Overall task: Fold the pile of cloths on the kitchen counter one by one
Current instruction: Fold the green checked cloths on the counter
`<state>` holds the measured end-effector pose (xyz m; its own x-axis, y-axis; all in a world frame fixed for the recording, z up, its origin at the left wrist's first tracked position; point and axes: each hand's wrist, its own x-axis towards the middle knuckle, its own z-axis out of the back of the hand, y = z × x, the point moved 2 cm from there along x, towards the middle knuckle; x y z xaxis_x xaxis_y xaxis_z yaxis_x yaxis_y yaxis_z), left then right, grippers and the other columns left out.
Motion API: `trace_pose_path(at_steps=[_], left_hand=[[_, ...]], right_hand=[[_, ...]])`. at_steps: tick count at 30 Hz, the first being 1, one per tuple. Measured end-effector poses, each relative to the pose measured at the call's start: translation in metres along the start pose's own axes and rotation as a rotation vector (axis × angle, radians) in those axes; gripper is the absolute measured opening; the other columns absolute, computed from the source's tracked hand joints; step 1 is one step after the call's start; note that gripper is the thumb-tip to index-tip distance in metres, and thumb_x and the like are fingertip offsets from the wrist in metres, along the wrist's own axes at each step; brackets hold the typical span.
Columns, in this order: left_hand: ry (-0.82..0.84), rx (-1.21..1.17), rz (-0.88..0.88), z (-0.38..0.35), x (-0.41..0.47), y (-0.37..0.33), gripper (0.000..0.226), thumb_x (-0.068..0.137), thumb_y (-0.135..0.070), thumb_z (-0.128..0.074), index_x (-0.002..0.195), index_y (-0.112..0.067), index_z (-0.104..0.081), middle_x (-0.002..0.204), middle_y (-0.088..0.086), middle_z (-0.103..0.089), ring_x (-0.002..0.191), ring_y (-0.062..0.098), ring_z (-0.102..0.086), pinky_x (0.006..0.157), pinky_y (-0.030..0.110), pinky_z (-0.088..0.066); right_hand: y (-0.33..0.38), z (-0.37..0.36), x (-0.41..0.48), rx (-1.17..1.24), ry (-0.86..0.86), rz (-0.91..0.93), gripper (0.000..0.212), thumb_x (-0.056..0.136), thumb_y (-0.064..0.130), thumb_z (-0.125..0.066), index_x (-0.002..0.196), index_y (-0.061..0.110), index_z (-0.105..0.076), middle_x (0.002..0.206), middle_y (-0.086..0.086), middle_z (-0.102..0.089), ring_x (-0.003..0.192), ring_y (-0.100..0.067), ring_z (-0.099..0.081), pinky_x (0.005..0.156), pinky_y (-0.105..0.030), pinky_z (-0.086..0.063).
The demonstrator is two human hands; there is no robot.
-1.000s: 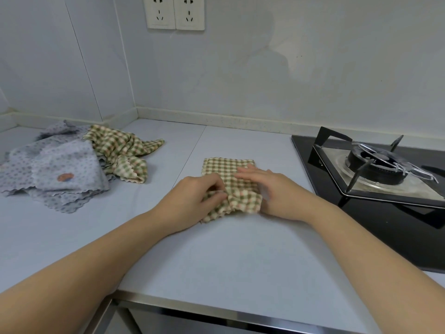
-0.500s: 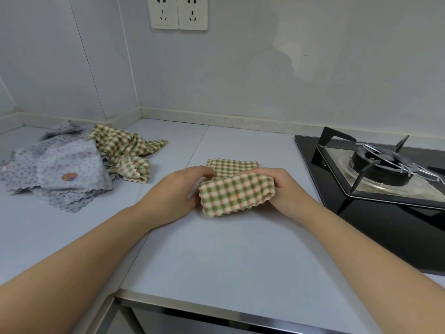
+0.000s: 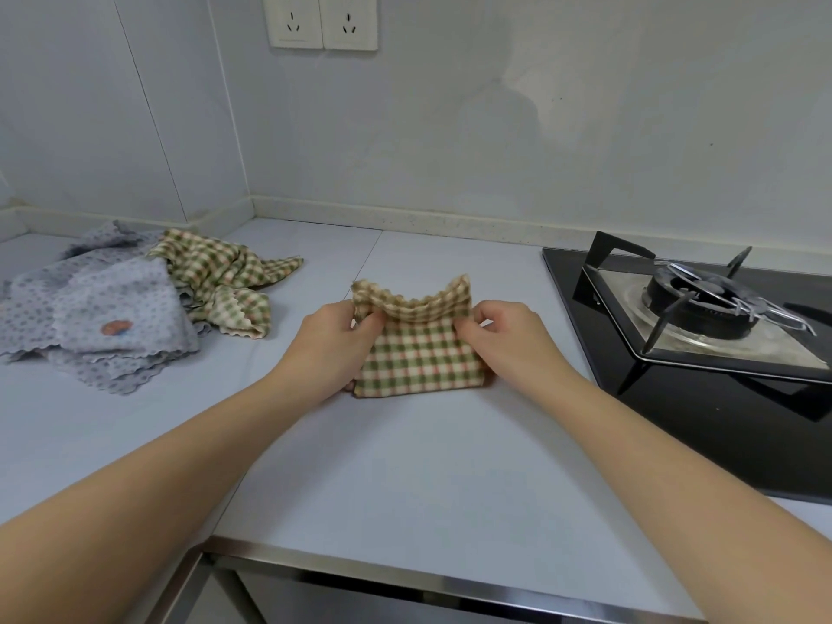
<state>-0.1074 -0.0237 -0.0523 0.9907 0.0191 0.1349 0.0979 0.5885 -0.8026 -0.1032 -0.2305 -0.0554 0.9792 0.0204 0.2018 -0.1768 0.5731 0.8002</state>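
A green and beige checked cloth point(image 3: 418, 358), folded small, lies in the middle of the pale counter point(image 3: 405, 479). My left hand point(image 3: 333, 349) pinches its upper left corner and my right hand point(image 3: 504, 340) pinches its upper right corner. The scalloped top edge stands up between my hands and sags in the middle. The fold's lower edge rests on the counter. At the far left sits the pile: a crumpled checked cloth point(image 3: 225, 286) beside grey dotted cloths point(image 3: 103, 317).
A black gas hob point(image 3: 702, 335) with a burner and pan support fills the right side, close to my right hand. Two wall sockets point(image 3: 322, 20) sit above the counter. The counter's metal front edge point(image 3: 405, 574) runs below my forearms.
The near half of the checked cloth was lifted and carried over the far half. My hands now pinch the top corners, where a second ago they pressed the cloth flat.
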Motion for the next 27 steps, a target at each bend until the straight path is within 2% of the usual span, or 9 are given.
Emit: trace_pose_path(at_steps=[3, 5, 9, 12, 15, 17, 20, 23, 27], left_hand=[[-0.014, 0.005, 0.026, 0.000, -0.002, -0.002, 0.019, 0.093, -0.026, -0.051, 0.108, -0.014, -0.050, 0.079, 0.006, -0.064, 0.047, 0.009, -0.059, 0.042, 0.021, -0.045], [-0.016, -0.011, 0.035, 0.000, -0.006, -0.002, 0.039, 0.091, -0.018, -0.056, 0.126, -0.020, -0.038, 0.071, 0.001, -0.058, 0.044, 0.005, -0.055, 0.040, 0.021, -0.044], [-0.212, 0.480, -0.266, 0.002, -0.014, -0.005, 0.079, 0.086, -0.017, -0.067, 0.149, -0.020, -0.020, 0.114, 0.004, -0.050, 0.084, 0.021, -0.058, 0.059, 0.030, -0.044], [-0.247, 0.634, -0.681, -0.005, -0.024, -0.016, 0.046, 0.083, -0.036, -0.061, 0.123, -0.016, -0.053, 0.109, 0.002, -0.057, 0.088, 0.024, -0.059, 0.064, 0.031, -0.042], [0.030, 0.733, -0.751, -0.020, -0.026, -0.012, 0.048, 0.082, -0.058, -0.042, 0.107, -0.021, -0.059, 0.099, -0.004, -0.060, 0.087, 0.019, -0.057, 0.070, 0.031, -0.043], [0.003, 0.744, -0.799, -0.022, -0.025, -0.007, 0.029, 0.087, -0.043, -0.054, 0.095, -0.017, -0.062, 0.088, -0.001, -0.063, 0.078, 0.023, -0.060, 0.061, 0.030, -0.040], [-0.127, 0.630, -0.697, -0.014, -0.024, -0.008, 0.012, 0.090, -0.026, -0.059, 0.090, -0.015, -0.060, 0.074, 0.000, -0.062, 0.068, 0.026, -0.058, 0.053, 0.029, -0.036], [-0.131, 0.250, -0.520, -0.002, -0.019, -0.005, 0.006, 0.092, -0.024, -0.055, 0.093, -0.020, -0.059, 0.072, 0.000, -0.062, 0.068, 0.022, -0.056, 0.059, 0.035, -0.043], [0.033, -0.341, -0.337, 0.006, -0.015, -0.009, 0.017, 0.085, -0.022, -0.044, 0.079, -0.014, -0.057, 0.074, 0.010, -0.054, 0.070, 0.017, -0.048, 0.062, 0.027, -0.038]], right_hand=[[-0.001, -0.002, 0.001, -0.085, -0.029, -0.016, 0.009, 0.088, 0.027, -0.059, 0.083, 0.020, -0.058, 0.048, 0.008, -0.054, 0.048, -0.009, -0.050, 0.047, -0.021, -0.037], [-0.001, -0.003, -0.001, -0.149, -0.041, -0.015, 0.011, 0.086, 0.029, -0.060, 0.096, 0.027, -0.055, 0.052, 0.007, -0.057, 0.053, -0.013, -0.054, 0.052, -0.028, -0.046], [0.004, -0.005, -0.003, -0.341, -0.052, 0.026, 0.039, 0.084, 0.033, -0.060, 0.121, 0.031, -0.047, 0.069, 0.004, -0.067, 0.072, -0.018, -0.063, 0.071, -0.037, -0.053], [0.007, -0.003, -0.004, -0.322, -0.054, 0.062, 0.035, 0.089, 0.033, -0.055, 0.123, 0.029, -0.048, 0.066, 0.004, -0.065, 0.066, -0.016, -0.061, 0.066, -0.034, -0.051], [0.004, 0.003, -0.004, -0.245, -0.099, 0.070, 0.029, 0.094, 0.022, -0.045, 0.122, 0.024, -0.052, 0.069, 0.006, -0.061, 0.065, -0.016, -0.057, 0.062, -0.031, -0.046], [0.000, 0.008, -0.001, -0.287, -0.126, 0.104, 0.037, 0.091, 0.008, -0.042, 0.123, 0.023, -0.052, 0.094, 0.006, -0.065, 0.083, -0.018, -0.060, 0.076, -0.036, -0.049], [-0.007, 0.012, 0.002, -0.288, -0.052, 0.170, 0.063, 0.081, -0.013, -0.037, 0.132, 0.022, -0.047, 0.128, 0.003, -0.052, 0.109, -0.017, -0.055, 0.094, -0.034, -0.045], [-0.009, 0.008, -0.001, -0.211, 0.118, 0.200, 0.073, 0.082, -0.006, -0.051, 0.145, 0.027, -0.034, 0.147, 0.006, -0.036, 0.133, -0.009, -0.036, 0.100, -0.018, -0.029], [-0.004, 0.001, -0.002, 0.159, 0.206, 0.152, 0.052, 0.084, 0.015, -0.072, 0.130, 0.029, -0.051, 0.129, 0.015, -0.056, 0.120, 0.002, -0.050, 0.097, -0.018, -0.038]])
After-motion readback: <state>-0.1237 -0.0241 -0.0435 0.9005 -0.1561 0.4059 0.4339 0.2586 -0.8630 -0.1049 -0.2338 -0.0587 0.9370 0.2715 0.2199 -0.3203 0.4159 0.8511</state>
